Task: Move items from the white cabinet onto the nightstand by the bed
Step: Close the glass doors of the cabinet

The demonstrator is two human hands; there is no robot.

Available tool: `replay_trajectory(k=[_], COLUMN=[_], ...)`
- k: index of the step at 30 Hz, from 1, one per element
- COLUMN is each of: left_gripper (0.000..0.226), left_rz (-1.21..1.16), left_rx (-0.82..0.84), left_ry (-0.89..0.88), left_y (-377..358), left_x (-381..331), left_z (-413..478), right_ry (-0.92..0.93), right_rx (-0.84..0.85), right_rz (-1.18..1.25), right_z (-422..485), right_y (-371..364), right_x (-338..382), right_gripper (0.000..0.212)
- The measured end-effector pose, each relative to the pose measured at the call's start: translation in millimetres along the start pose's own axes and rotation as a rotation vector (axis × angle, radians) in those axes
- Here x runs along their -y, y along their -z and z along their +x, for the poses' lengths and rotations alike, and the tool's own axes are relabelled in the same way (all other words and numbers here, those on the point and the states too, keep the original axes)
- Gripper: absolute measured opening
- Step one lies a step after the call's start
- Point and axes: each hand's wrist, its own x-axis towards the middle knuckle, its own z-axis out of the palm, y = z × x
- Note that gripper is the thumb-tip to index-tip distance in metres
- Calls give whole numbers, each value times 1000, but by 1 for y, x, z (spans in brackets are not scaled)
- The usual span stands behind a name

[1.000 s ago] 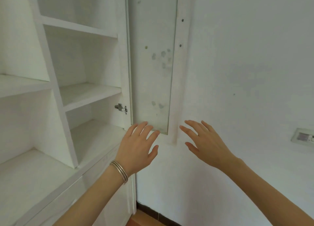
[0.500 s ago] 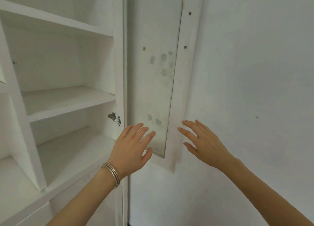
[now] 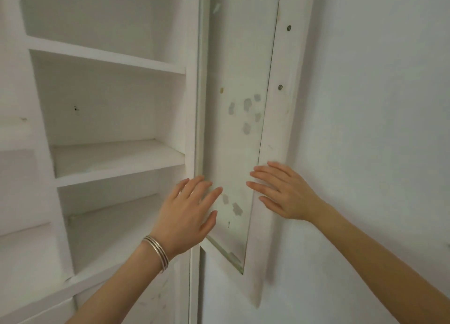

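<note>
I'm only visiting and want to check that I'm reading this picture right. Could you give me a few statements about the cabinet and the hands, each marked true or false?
1. The left hand wears silver bangles at the wrist. True.
2. The right hand grips a cup. False: its fingers are straight and hold nothing.
3. Books are stacked on the cabinet shelves. False: no books show on them.
4. The cabinet door stands open, with grey spots on its panel. True.
</note>
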Motion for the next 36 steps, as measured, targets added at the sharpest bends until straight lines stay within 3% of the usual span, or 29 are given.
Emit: replay_trajectory(k=[7,12,25,31,36], left_gripper=[46,46,45,42,43], left_rz=[107,164,267,364,435], left_rx=[81,94,19,-6,-34], left_ry=[81,108,233,306,334], left_y=[-8,-5,25,59,82], left_x=[26,48,136,212,276], left_z=[-11,-17,-68,-112,-135], right_ry=[71,152,343,374,392], right_rx=[-212,-267,-443,-453,-362], right_rz=[-19,25,259,296,307], right_z=[14,27,130,206,269], right_y=[-28,-25,-18,-33,-66], right_x=[-7,3,106,159,198], right_gripper=[36,38,34,32,33])
